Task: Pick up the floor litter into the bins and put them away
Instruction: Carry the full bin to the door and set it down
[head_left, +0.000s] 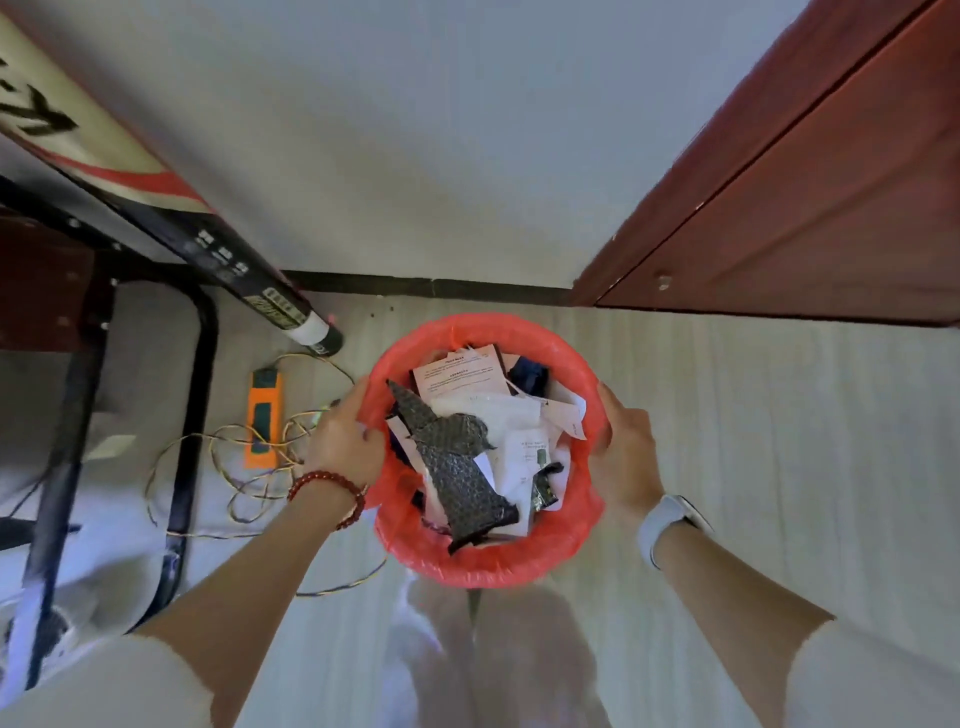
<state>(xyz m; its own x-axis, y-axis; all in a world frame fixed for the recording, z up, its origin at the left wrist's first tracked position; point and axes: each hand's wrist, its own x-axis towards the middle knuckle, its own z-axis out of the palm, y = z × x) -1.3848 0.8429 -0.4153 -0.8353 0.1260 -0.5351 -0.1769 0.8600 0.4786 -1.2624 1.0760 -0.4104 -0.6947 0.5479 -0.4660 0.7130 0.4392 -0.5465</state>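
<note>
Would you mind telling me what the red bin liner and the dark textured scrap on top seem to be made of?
The red bin liner looks like thin plastic film: translucent, glossy, and crinkled over the rim. The dark textured scrap looks like bubble-padded plastic or foam sheet, judging by its dimpled surface and dull sheen, though blur leaves this open.

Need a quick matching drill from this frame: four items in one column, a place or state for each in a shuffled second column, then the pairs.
Items
1. bin
2. orange device
3. bead bracelet
4. watch

Places or states
A. on the wrist of the right hand
B. lined with a red bag, full of paper scraps, held at the rim by both hands
C. lying on the floor among tangled wires, left of the bin
D. on the wrist of the left hand

Pairs: 1-B, 2-C, 3-D, 4-A
</note>
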